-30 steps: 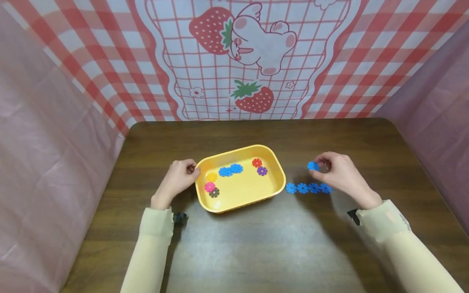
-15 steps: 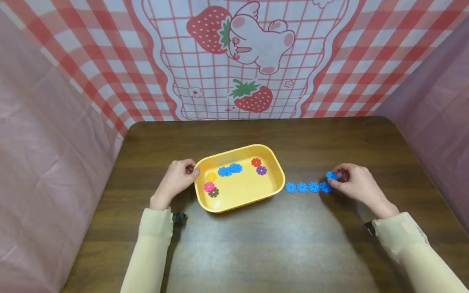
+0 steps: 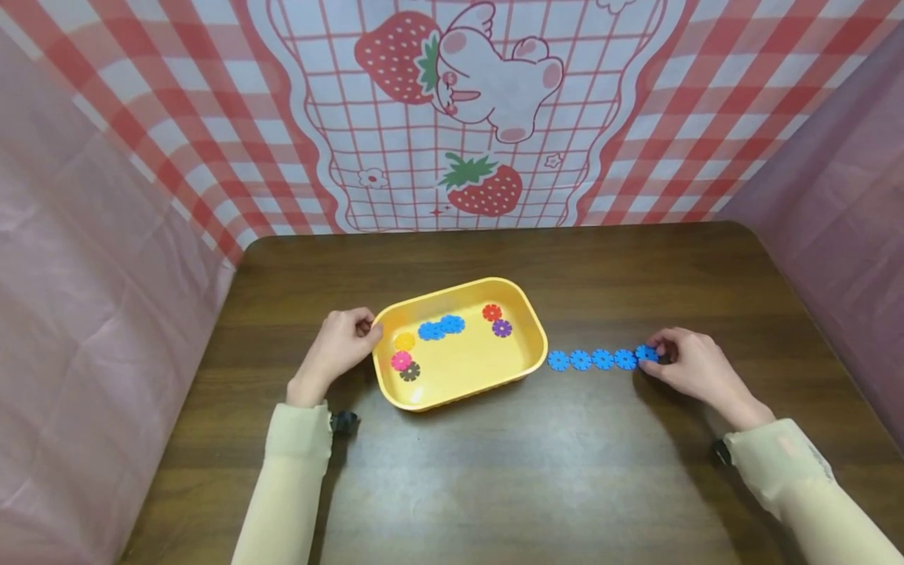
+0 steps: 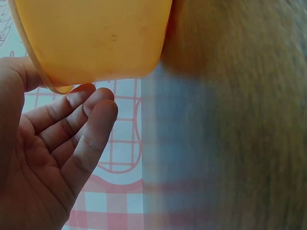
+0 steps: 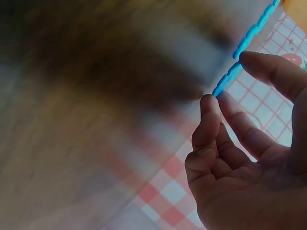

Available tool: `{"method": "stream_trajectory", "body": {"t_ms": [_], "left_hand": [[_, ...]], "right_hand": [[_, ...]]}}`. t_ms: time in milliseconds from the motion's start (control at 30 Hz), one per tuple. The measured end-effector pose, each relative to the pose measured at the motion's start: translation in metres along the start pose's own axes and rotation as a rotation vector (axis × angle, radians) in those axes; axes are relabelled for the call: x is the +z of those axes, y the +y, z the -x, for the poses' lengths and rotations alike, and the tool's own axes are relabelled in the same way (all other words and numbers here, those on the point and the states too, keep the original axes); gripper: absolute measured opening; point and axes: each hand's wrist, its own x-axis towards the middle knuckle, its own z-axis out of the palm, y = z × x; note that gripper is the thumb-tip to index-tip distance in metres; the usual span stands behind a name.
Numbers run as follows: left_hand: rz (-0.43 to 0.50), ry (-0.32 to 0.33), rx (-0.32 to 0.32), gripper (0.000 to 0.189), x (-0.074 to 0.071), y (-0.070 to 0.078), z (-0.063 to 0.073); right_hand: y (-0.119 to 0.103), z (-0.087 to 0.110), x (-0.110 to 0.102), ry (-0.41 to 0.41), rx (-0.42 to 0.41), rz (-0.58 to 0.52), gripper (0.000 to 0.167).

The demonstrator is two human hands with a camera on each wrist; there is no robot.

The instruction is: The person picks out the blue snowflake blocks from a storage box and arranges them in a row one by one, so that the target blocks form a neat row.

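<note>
We find one blue disc (image 3: 646,354) at the right-hand end of a line of blue pieces, pinched between the thumb and fingertips of the right hand (image 3: 695,370). Whether it touches its neighbour we cannot tell. Four more blue discs (image 3: 603,359) complete the straight row, which runs leftward to just beside the right end of a yellow tray (image 3: 473,365). The left hand (image 3: 337,347) is clamped on the tray's left rim, thumb inside and fingers outside.

Within the tray we note overlapping blue pieces (image 3: 441,326) near the far wall, their number unclear. A yellow disc (image 3: 405,342), a pink disc (image 3: 401,361) and a dark brown disc (image 3: 410,371) lie toward the left end; a red disc (image 3: 492,312) and a purple disc (image 3: 502,328) lie together toward the right.

Tray and row stand on a brown wood-grain tabletop (image 3: 494,486). Behind it we record a red-and-white checked cloth (image 3: 487,102) printed with strawberries.
</note>
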Motion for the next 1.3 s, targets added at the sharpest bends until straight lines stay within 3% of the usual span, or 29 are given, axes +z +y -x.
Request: {"method": "stream_trajectory", "body": {"t_ms": [300, 600, 833, 1100, 1300], "left_hand": [[-0.002, 0.004, -0.005, 0.011, 0.000, 0.001, 0.000], [-0.015, 0.047, 0.059, 0.011, 0.001, -0.002, -0.002], [-0.009, 0.032, 0.052, 0.010, 0.000, 0.000, -0.002], [-0.018, 0.027, 0.042, 0.011, 0.000, 0.001, -0.002], [-0.021, 0.025, 0.038, 0.011, 0.000, 0.000, -0.002]], "right_hand": [[0.003, 0.001, 0.001, -0.009, -0.006, 0.015, 0.031], [0.003, 0.001, 0.000, -0.041, 0.031, 0.004, 0.034], [0.002, 0.001, -0.002, -0.008, -0.003, 0.011, 0.036], [-0.010, -0.006, -0.011, 0.058, -0.069, 0.021, 0.040], [-0.028, -0.019, -0.023, 0.042, -0.084, 0.015, 0.044]]}}
